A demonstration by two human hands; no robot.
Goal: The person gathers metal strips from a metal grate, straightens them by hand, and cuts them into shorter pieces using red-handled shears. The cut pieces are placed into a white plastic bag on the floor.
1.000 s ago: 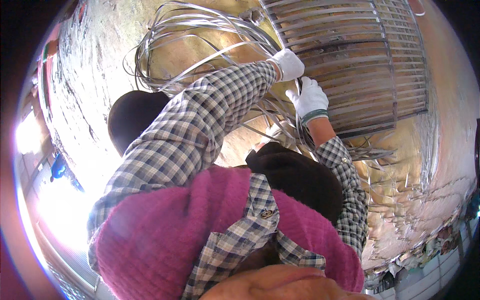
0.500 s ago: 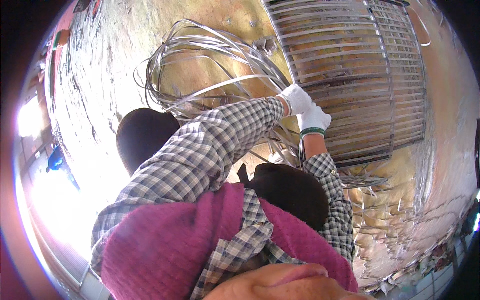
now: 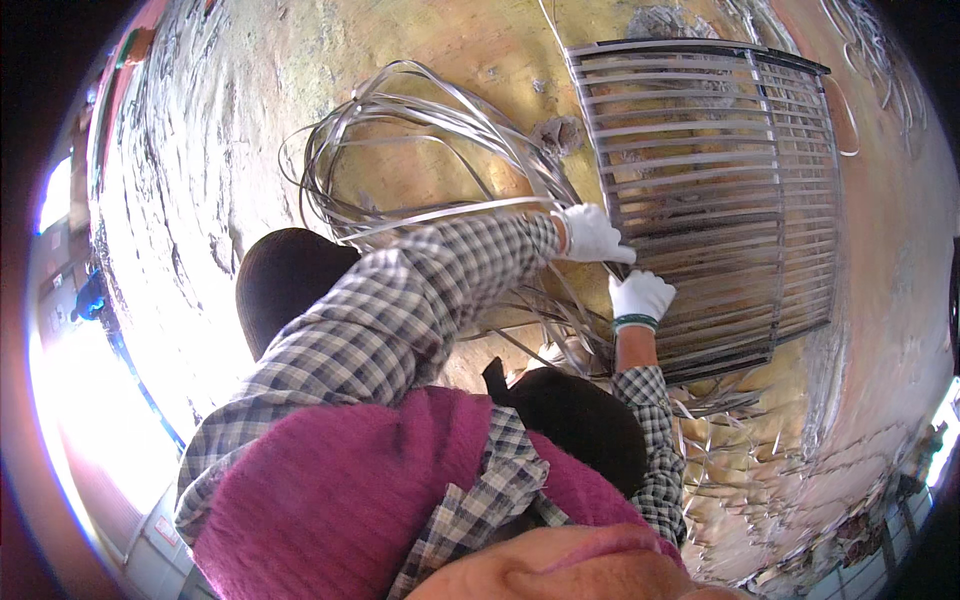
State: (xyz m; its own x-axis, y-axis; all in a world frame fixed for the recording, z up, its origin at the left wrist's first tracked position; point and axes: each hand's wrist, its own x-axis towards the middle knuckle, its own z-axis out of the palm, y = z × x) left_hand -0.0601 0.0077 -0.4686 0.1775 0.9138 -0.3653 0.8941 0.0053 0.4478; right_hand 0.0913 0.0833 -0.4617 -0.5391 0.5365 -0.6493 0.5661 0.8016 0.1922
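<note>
1. While the slatted panel [image 3: 690,184] lies on the yellowish surface [image 3: 450,45], the person's gloved left hand [image 3: 593,235] is at its left edge; I can't tell how tightly that grip closes.
2. Lower along the same edge sits the gloved right hand [image 3: 641,295], fingers bent; whether its grip holds anything is hidden from me.
3. Left of the panel, loose grey strips [image 3: 525,158] coil, trailing toward the left hand.

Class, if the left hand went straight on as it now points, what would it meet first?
The left hand would probably meet the slatted rack first; the right hand lies close below that line. Depth is unclear, so it might pass above the rack.
</note>
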